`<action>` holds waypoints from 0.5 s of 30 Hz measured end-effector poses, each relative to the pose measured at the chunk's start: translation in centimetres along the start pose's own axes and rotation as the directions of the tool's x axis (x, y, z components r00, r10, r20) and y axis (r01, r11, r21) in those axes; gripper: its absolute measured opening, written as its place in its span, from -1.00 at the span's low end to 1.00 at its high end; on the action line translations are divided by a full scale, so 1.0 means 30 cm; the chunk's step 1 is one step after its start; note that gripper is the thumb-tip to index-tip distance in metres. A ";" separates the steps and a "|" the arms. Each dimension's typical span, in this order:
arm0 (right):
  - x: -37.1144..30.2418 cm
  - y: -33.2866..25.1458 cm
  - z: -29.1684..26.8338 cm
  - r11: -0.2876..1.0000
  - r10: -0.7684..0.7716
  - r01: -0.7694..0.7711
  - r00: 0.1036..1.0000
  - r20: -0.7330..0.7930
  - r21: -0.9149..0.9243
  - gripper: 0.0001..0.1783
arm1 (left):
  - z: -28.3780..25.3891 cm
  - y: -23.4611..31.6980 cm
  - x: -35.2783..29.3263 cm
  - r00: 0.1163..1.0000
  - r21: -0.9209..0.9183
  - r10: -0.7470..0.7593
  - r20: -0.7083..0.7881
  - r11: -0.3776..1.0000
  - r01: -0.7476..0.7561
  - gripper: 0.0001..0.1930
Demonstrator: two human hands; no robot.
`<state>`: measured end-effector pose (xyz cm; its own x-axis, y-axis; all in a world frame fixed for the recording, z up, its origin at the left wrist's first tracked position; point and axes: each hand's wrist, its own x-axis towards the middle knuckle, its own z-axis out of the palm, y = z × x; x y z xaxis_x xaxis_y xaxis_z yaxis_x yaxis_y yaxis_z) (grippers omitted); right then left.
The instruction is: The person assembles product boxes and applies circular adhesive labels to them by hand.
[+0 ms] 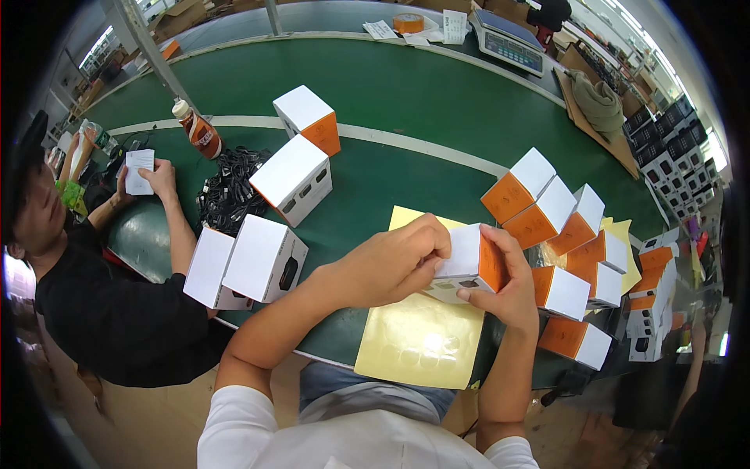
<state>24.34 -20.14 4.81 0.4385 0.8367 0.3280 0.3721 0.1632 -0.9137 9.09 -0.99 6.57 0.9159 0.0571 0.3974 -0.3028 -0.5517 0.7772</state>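
presently, right hand (513, 295) clasped around white-and-orange box (462, 248), left hand (391, 262) curled, fingertips at its left end, pinch unclear

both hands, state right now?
Left hand: curled closed at the left end of the white-and-orange box; can't tell if it pinches anything.
Right hand: holding the box by its orange end.

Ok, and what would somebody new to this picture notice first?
Probably the white-and-orange box in the middle, held at its orange end by the right hand, with the left hand at its other end. The bright yellow sheet just below stands out too. Then there's the tangle of black cables on the green table, toward the left.
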 end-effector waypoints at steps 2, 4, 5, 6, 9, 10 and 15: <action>-0.003 -0.004 0.001 1.000 0.003 -0.003 1.000 -0.007 -0.004 -0.07 | -0.021 0.028 -0.001 0.998 0.086 0.051 0.025 0.995 -0.053 -0.76; -0.002 -0.008 0.007 1.000 0.008 -0.008 1.000 -0.012 -0.003 -0.07 | -0.035 0.029 -0.009 0.994 0.171 0.097 0.054 0.980 -0.105 -0.74; -0.001 -0.010 0.009 1.000 -0.002 0.001 1.000 -0.003 -0.015 -0.07 | -0.038 0.020 -0.012 0.983 0.254 0.168 0.070 0.950 -0.181 -0.73; 0.000 -0.012 0.009 1.000 -0.010 0.010 1.000 0.006 -0.028 -0.07 | -0.038 0.014 -0.015 0.967 0.331 0.238 0.092 0.908 -0.255 -0.72; 0.004 -0.011 0.007 0.999 0.002 -0.001 1.000 0.019 -0.047 -0.08 | -0.039 0.021 -0.018 0.961 0.374 0.270 0.068 0.885 -0.275 -0.77; 0.003 -0.010 0.006 0.999 0.009 -0.008 1.000 0.011 -0.043 -0.08 | -0.041 0.024 -0.017 0.961 0.369 0.267 0.077 0.888 -0.276 -0.77; 0.002 -0.010 0.011 0.992 0.002 0.003 0.999 0.039 -0.128 -0.13 | -0.047 0.044 -0.009 0.946 0.383 0.285 0.152 0.866 -0.322 -0.81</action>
<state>23.99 -19.98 5.03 0.4068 0.8570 0.3163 0.4747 0.0975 -0.8747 8.05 -0.55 8.18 0.8208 -0.2297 0.5229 -0.4561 -0.8147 0.3581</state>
